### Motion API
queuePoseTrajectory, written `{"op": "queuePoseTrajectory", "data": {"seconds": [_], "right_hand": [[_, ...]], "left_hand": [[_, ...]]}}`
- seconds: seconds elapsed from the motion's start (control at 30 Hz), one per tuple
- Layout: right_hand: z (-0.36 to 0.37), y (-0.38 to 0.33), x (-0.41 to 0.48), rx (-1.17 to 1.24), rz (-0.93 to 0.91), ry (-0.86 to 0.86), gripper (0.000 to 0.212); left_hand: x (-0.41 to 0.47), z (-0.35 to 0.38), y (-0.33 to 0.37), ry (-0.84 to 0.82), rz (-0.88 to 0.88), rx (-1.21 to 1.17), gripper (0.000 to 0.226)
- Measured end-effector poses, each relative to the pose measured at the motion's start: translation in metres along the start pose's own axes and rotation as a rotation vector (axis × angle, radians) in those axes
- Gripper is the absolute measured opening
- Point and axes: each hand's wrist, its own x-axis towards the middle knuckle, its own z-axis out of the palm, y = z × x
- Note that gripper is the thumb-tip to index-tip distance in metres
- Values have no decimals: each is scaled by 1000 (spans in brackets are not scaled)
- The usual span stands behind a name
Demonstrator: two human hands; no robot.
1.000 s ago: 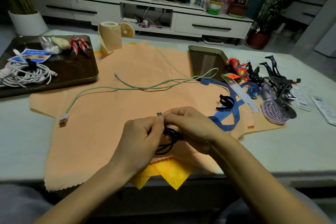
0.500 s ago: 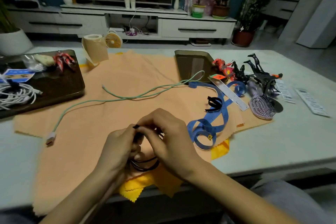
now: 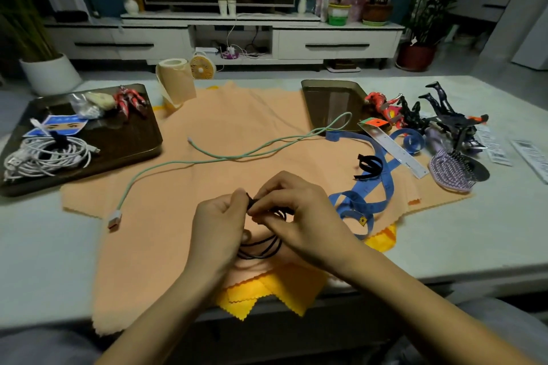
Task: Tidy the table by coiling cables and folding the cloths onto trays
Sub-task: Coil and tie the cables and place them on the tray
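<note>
A coiled black cable (image 3: 261,247) is held above the orange cloth (image 3: 184,216) near the table's front edge. My left hand (image 3: 218,224) grips the coil from the left. My right hand (image 3: 296,213) pinches the cable's upper part beside the left thumb. A pale green cable (image 3: 237,155) lies uncoiled across the cloth, its plug at the left. A yellow cloth (image 3: 264,290) sticks out under the orange one. The dark tray (image 3: 130,145) at the left holds a bundled white cable (image 3: 47,155). A second tray (image 3: 329,101) stands at the back right.
A blue measuring tape (image 3: 367,187), a black strap (image 3: 369,166), a ruler (image 3: 394,148), a purple hairbrush (image 3: 450,170) and several toy figures (image 3: 415,111) lie at the right. A paper roll (image 3: 175,83) stands at the back. Paper slips (image 3: 530,157) lie far right.
The coil of black cable has stayed between my hands while my fingers shifted on it; my right hand now pinches its top. The view has swung slightly.
</note>
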Motion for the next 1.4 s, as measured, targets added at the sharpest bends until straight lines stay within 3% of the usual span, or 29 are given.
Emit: {"op": "queuePoseTrajectory", "data": {"seconds": [0.13, 0.3, 0.37, 0.5, 0.67, 0.77, 0.97, 1.13, 1.27, 1.4], "right_hand": [[3, 0, 1, -92, -15, 75, 11], [10, 3, 0, -569, -275, 88, 16], [13, 6, 0, -651, -330, 143, 18], [18, 6, 0, -493, -276, 197, 6], [17, 3, 2, -109, 24, 294, 23], [18, 2, 5, 30, 122, 250, 27], [28, -4, 1, 131, 116, 327, 14], [35, -10, 7, 233, 183, 242, 27], [47, -17, 22, 114, 163, 93, 15], [70, -25, 54, 163, 171, -20, 16]], "left_hand": [[-3, 1, -1, 8, 50, 50, 54], [1, -2, 0, 10, 4, 94, 54], [3, -5, 2, -14, -53, 83, 56], [4, -7, 5, -100, -144, -72, 56], [2, -9, 9, -129, -135, -262, 39], [1, -10, 11, -110, -81, -234, 26], [0, -17, 12, -34, -14, -114, 32], [6, -31, 12, -4, -210, -275, 30], [11, -64, 14, -31, -290, -360, 30], [22, -101, 15, -56, -439, -468, 35]]}}
